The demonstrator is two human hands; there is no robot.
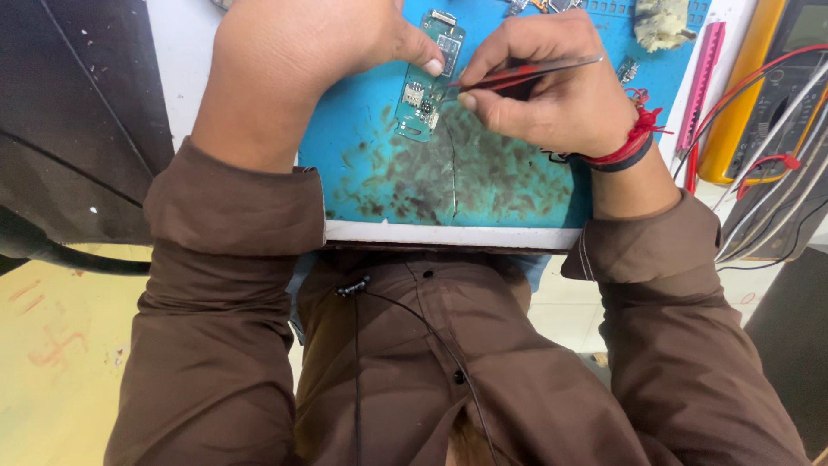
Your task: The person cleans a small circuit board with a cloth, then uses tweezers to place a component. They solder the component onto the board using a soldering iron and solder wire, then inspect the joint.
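Observation:
A small green circuit board (429, 82) lies on a stained blue work mat (457, 181). My left hand (302, 60) rests on the mat with its thumb pressing the board's right edge. My right hand (548, 82) pinches a pair of metal tweezers (526, 71), whose tips touch the board near its lower right side. A red thread and a dark band circle my right wrist. Both arms wear brown sleeves.
A pink ruler-like tool (700, 82) lies right of the mat. A yellow multimeter (759, 78) with red, black and white leads (776, 164) sits at the far right. A dirty pad (660, 24) and small parts lie at the mat's top. The table's white edge (453, 235) runs below.

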